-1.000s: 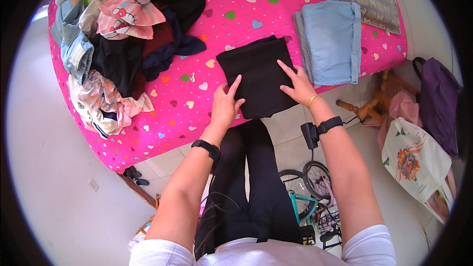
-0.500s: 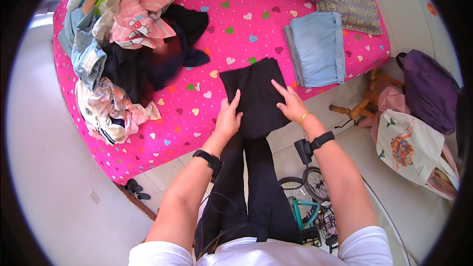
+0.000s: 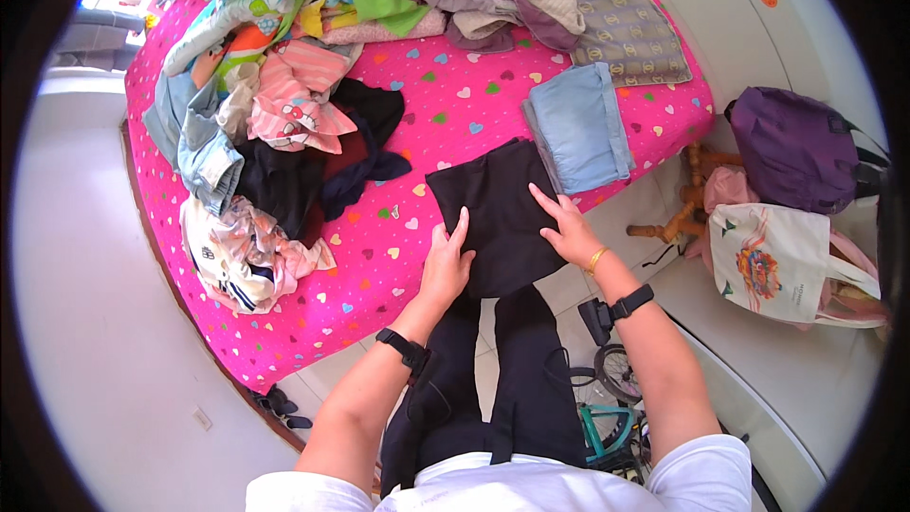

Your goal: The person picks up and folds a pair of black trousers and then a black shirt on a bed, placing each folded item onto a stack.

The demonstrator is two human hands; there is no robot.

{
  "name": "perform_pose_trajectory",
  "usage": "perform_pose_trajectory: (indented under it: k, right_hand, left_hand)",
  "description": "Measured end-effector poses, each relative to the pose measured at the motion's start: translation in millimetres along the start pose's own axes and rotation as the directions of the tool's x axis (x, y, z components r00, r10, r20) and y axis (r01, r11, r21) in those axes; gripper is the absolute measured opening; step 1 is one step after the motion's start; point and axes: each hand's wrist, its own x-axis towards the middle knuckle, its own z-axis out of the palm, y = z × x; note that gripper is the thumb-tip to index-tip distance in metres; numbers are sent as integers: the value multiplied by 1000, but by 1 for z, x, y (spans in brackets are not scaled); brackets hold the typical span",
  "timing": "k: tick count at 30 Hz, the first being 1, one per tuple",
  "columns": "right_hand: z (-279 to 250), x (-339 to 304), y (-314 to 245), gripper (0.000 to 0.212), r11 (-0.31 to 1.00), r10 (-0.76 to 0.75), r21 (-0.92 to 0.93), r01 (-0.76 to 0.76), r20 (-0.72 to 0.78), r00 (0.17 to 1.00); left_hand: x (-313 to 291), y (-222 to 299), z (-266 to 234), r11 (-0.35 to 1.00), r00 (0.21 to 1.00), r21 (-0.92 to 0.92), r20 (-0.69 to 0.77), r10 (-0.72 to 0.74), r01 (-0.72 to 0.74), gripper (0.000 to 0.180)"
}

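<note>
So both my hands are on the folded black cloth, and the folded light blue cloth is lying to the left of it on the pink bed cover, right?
Not quite: the light blue cloth lies to the right of the black cloth, as the head view shows. Your left hand and right hand are on the black one.

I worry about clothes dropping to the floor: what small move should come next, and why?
Probably ease the black cloth forward, fully onto the bed: its near end reaches past the bed's edge, and the left hand and right hand touch its two sides.
</note>
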Motion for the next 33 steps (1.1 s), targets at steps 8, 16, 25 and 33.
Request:
perform_pose_trajectory:
  k: [8,16,25,33]
  right_hand:
    - [-61,4,40,94,999,40,-9,-40,-30,999]
    - [-148,30,98,94,997,15,-70,-20,-75,997]
    - [-196,78,150,94,998,-16,-60,11,-83,996]
    - [-184,112,197,101,996,88,-20,-87,40,995]
  left_hand:
    - [47,60,26,997,998,-37,23,61,-61,87]
    - [117,131,77,998,999,-38,0,41,-41,85]
    - [186,164,110,999,998,-21,-52,24,-25,85]
    - [217,131,141,994,994,-20,-20,-105,105,92]
